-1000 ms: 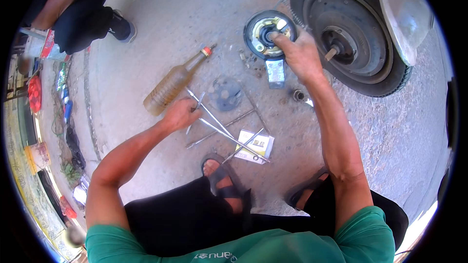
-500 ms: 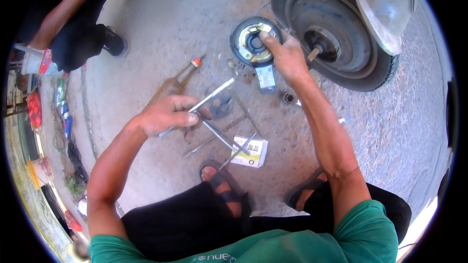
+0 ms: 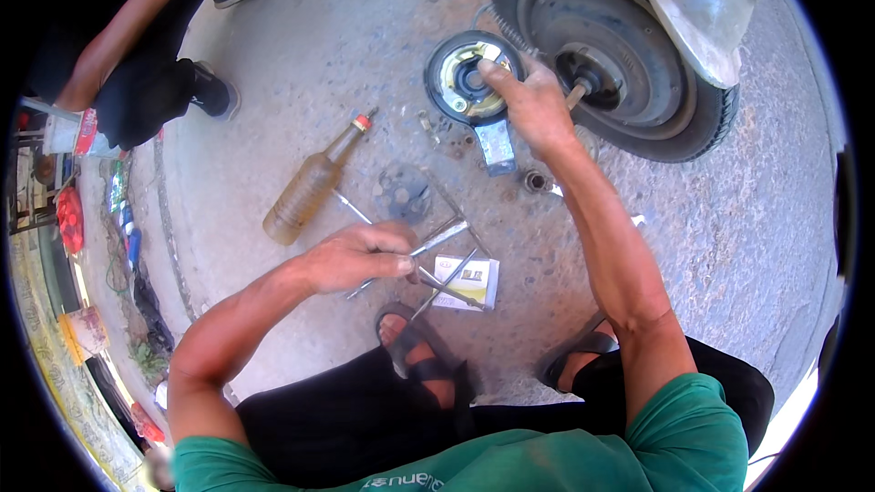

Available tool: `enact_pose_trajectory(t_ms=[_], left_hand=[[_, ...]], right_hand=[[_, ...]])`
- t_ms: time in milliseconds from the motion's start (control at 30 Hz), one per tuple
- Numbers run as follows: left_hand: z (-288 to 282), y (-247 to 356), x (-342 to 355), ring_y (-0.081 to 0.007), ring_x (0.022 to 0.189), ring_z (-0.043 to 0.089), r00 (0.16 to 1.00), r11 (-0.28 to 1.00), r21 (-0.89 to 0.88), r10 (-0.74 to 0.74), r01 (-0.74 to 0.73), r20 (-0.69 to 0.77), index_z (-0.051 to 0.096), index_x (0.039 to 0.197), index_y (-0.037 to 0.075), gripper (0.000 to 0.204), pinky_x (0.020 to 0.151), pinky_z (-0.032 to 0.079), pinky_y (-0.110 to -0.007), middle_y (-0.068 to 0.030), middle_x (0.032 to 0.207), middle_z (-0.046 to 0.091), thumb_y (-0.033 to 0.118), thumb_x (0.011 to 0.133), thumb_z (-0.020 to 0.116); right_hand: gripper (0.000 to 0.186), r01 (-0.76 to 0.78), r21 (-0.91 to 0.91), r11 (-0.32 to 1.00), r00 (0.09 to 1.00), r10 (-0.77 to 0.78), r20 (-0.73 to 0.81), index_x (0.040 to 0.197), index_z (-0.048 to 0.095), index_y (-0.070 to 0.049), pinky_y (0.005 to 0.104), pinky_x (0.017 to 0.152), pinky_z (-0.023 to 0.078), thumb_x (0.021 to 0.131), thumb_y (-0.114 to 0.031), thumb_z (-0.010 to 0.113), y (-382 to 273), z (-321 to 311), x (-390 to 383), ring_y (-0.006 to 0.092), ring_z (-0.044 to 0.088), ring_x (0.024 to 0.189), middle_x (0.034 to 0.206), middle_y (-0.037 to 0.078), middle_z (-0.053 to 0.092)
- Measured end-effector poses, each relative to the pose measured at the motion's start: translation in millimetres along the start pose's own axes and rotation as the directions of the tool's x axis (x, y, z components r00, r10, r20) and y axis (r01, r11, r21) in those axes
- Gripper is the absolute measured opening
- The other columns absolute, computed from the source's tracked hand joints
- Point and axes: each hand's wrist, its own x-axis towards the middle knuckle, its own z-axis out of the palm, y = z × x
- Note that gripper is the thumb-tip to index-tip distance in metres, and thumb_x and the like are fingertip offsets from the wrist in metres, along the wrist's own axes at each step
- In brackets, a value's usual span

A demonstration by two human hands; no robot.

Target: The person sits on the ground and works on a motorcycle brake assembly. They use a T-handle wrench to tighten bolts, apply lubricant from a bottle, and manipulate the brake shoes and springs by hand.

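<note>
My left hand is closed around a silver T-shaped wrench, low over the ground. Other thin metal rods cross beneath and beside it, so their joints are hard to trace. A white and yellow small box lies under the rods. My right hand grips the rim of a round drum brake assembly, thumb across its face. Pale curved shoes show inside its black ring, and a flat metal arm sticks out toward me. Just right of this hand is a wheel with a protruding axle.
A brownish bottle with a red cap lies left of centre. A socket, small metal parts and a dark round plate are on the concrete. Another person's leg and shoe are at upper left. A pale fender overhangs the wheel.
My left hand has moved right and toward me with the wrench, uncovering the bottle and the rods on the ground. My right hand keeps its grip on the brake assembly.
</note>
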Motion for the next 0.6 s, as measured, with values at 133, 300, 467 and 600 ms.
enact_pose_trajectory(t_ms=[133, 300, 467, 600], left_hand=[[-4, 59, -21, -0.0311, 0.102, 0.062, 0.998, 0.993, -0.106, 0.058, -0.057, 0.002, 0.069, 0.086, -0.002, 0.040, 0.096, 0.046, -0.039, -0.0186, 0.102, 0.070, 0.038, 0.091, 0.066], [-9, 66, -17, -0.0241, 0.092, 0.062, 0.971, 0.999, -0.002, 0.031, -0.033, -0.236, 0.073, 0.091, 0.002, 0.052, 0.093, 0.044, -0.039, -0.0122, 0.090, 0.071, 0.051, 0.094, 0.057], [-20, 17, 14, -0.0269, 0.100, 0.060, 0.943, 0.944, -0.232, 0.162, -0.234, -0.292, 0.062, 0.085, 0.004, 0.051, 0.094, 0.042, -0.041, -0.0176, 0.098, 0.068, 0.039, 0.109, 0.034], [-15, -6, 26, -0.0280, 0.104, 0.061, 0.932, 0.807, -0.475, 0.254, -0.352, -0.258, 0.061, 0.107, 0.001, 0.053, 0.099, 0.043, -0.043, -0.0182, 0.109, 0.065, 0.048, 0.108, 0.035]], right_hand=[[0.052, 0.009, 0.007, 1.000, 1.000, -0.009, 0.004, 0.122, 0.065, 0.005, 0.0327, 0.093, 0.049, 0.089, -0.035, 0.070, 1, 1, 0, 0.0204, 0.067, 0.099, 0.106, 0.015, 0.072], [0.054, -0.002, 0.010, 1.000, 1.000, 0.002, -0.010, 0.127, 0.062, 0.006, 0.0324, 0.096, 0.048, 0.090, -0.033, 0.070, 4, 2, 1, 0.0209, 0.067, 0.103, 0.110, 0.017, 0.072], [0.047, 0.019, -0.009, 1.000, 1.000, -0.019, -0.021, 0.127, 0.061, 0.007, 0.0293, 0.091, 0.049, 0.094, -0.026, 0.067, 3, 5, 3, 0.0158, 0.066, 0.098, 0.110, 0.013, 0.071], [0.042, 0.039, -0.030, 0.999, 0.998, -0.041, -0.039, 0.125, 0.061, 0.008, 0.0280, 0.088, 0.051, 0.096, -0.022, 0.066, 4, 3, 3, 0.0130, 0.066, 0.094, 0.108, 0.010, 0.071]])
